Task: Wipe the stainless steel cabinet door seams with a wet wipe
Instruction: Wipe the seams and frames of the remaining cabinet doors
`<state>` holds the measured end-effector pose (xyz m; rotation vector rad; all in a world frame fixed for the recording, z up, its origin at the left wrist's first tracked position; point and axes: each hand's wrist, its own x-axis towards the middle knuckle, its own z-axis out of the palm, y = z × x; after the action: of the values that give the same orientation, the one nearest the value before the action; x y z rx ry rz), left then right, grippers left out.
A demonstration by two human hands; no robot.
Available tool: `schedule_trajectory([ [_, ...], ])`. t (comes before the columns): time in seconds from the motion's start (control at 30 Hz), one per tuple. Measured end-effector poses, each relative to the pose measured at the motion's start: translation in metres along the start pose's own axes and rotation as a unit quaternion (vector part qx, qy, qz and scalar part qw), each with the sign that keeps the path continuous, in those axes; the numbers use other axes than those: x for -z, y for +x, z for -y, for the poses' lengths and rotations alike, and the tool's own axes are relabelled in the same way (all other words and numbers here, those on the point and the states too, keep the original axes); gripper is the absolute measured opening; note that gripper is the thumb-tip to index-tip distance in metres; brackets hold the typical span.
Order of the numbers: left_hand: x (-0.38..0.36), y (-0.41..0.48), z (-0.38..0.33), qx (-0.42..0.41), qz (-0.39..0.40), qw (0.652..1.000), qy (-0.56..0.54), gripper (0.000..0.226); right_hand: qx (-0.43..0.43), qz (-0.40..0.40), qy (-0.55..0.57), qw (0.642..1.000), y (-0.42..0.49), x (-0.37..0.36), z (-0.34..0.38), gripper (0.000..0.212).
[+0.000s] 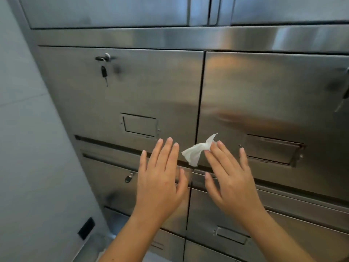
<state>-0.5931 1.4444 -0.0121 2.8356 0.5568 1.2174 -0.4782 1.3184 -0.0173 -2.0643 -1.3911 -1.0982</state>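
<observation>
A stainless steel cabinet fills the view. A dark vertical seam [199, 95] runs between the left door [151, 87] and the right door [273, 95]. A horizontal seam [113, 145] runs below them. My right hand [230, 178] pinches a crumpled white wet wipe [195, 153] at its fingertips, and the wipe lies right at the vertical seam near the doors' lower edge. My left hand [160, 178] is raised beside it with fingers straight and spread, holding nothing, in front of the left door's lower edge.
A key [103, 71] hangs from the lock on the left door. Label holders [139, 125] sit on each door. More doors lie above and below, one with a small lock [129, 177]. A grey wall [28, 129] stands at the left.
</observation>
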Motion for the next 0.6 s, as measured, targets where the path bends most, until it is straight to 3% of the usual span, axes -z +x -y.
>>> schedule_trajectory([
  [0.6, 0.087, -0.105, 0.176, 0.189, 0.025, 0.972, 0.136, 0.052, 0.105, 0.053, 0.149, 0.982, 0.052, -0.085, 0.202, 0.045],
])
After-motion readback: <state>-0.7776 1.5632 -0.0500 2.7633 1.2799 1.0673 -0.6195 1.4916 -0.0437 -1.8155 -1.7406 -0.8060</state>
